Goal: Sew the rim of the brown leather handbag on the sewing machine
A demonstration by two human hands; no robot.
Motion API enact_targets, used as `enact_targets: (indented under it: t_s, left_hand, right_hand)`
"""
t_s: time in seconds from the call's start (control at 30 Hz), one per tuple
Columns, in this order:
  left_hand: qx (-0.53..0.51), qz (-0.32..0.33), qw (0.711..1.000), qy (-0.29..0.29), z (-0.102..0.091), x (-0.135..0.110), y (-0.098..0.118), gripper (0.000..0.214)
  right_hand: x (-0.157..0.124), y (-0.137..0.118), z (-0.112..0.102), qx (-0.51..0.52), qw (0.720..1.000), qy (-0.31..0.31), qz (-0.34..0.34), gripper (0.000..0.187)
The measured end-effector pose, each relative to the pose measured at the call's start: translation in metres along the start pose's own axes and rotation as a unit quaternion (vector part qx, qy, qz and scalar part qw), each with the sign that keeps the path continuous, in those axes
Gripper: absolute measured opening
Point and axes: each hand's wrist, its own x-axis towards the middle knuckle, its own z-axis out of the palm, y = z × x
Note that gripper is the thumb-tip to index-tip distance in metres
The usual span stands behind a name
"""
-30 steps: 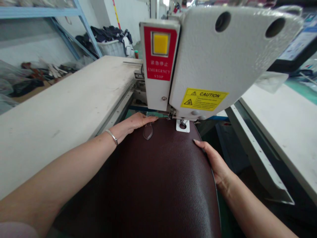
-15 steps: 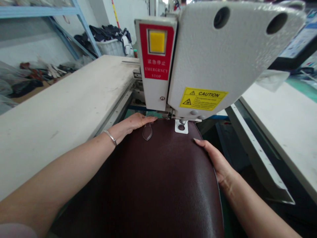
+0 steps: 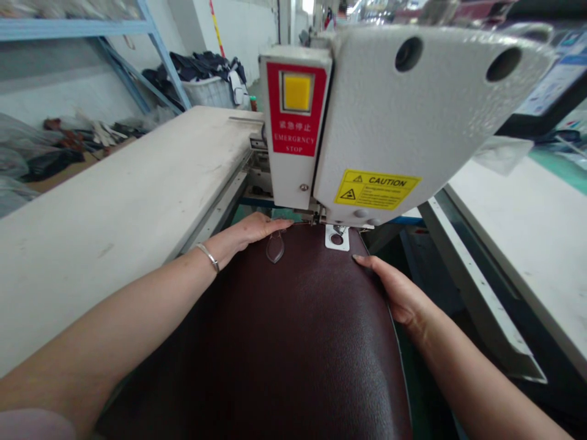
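A large dark maroon leather piece (image 3: pixel 293 330) lies domed under the head of a white sewing machine (image 3: pixel 403 122). My left hand (image 3: pixel 250 231) rests flat on its far left edge, fingers stretched toward the needle area, a silver bracelet (image 3: pixel 208 256) on the wrist. A small clear teardrop-shaped piece (image 3: pixel 275 247) lies on the leather just beside that hand. My right hand (image 3: pixel 392 287) lies flat along the leather's right edge, fingers extended. The white presser plate (image 3: pixel 337 237) sits on the leather between my hands.
A red emergency stop panel with a yellow button (image 3: pixel 297 93) faces me, with a yellow caution label (image 3: pixel 376 189) beside it. White worktables (image 3: pixel 114 214) flank the machine, the second table (image 3: pixel 527 226) on the right. Blue shelving (image 3: pixel 156 49) and a bin of dark fabric (image 3: pixel 206 76) stand behind.
My right hand has slid a little forward along the leather's right edge toward the presser plate. My left hand stays where it was.
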Motion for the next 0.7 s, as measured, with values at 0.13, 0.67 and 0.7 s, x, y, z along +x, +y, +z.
enact_targets:
  t_s: [0.13,0.67,0.7]
  left_hand:
    - [0.018,0.006,1.0,0.013,-0.001,0.0,-0.001,0.061]
    - [0.005,0.005,1.0,0.012,0.003,-0.002,-0.001,0.058]
    - [0.006,0.004,1.0,0.012,0.003,-0.002,0.001,0.057]
  right_hand:
    - [0.007,-0.009,0.005,0.002,1.0,0.025,0.006,0.023]
    - [0.022,-0.016,0.002,-0.033,0.999,0.002,-0.041,0.051]
    - [0.022,-0.017,0.002,-0.035,0.999,-0.004,-0.039,0.051]
